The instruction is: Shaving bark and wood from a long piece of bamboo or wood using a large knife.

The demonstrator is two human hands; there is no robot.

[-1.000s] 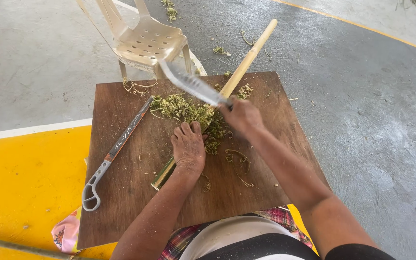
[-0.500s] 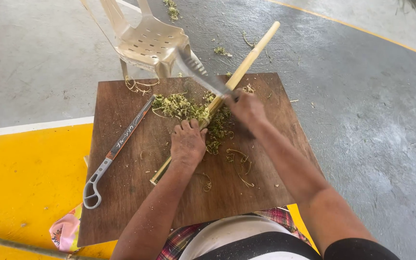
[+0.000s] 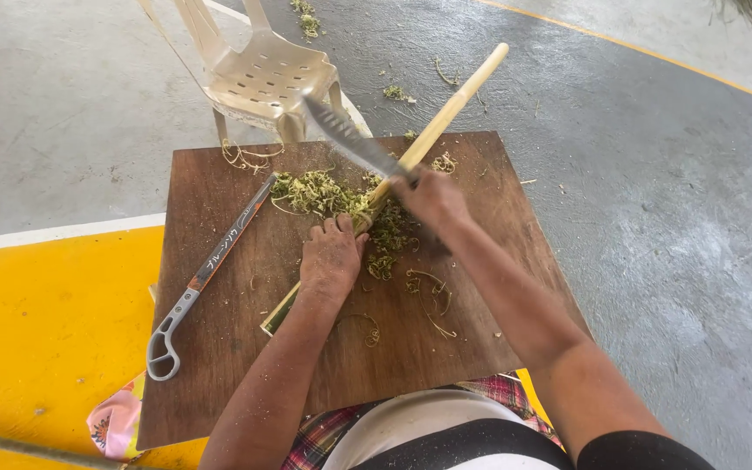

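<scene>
A long pale bamboo stick [image 3: 446, 113] lies slantwise across a brown wooden board [image 3: 498, 287], its far end past the board's top edge. My left hand [image 3: 331, 258] presses flat on the stick near its lower, green end. My right hand [image 3: 430, 198] grips the handle of a big knife [image 3: 348, 137], whose blade rests against the stick and points up and left. Green shavings [image 3: 324, 193] are heaped beside the blade.
A grey folding saw [image 3: 211, 270] lies on the board's left side. A cream plastic chair [image 3: 258, 74] stands just beyond the board. The floor is grey concrete with a yellow painted area at the left. Loose curls of peel lie on the board.
My right hand and the knife slid up along the stick toward its far end; the blade now points more upward. My left hand stayed pressed on the stick.
</scene>
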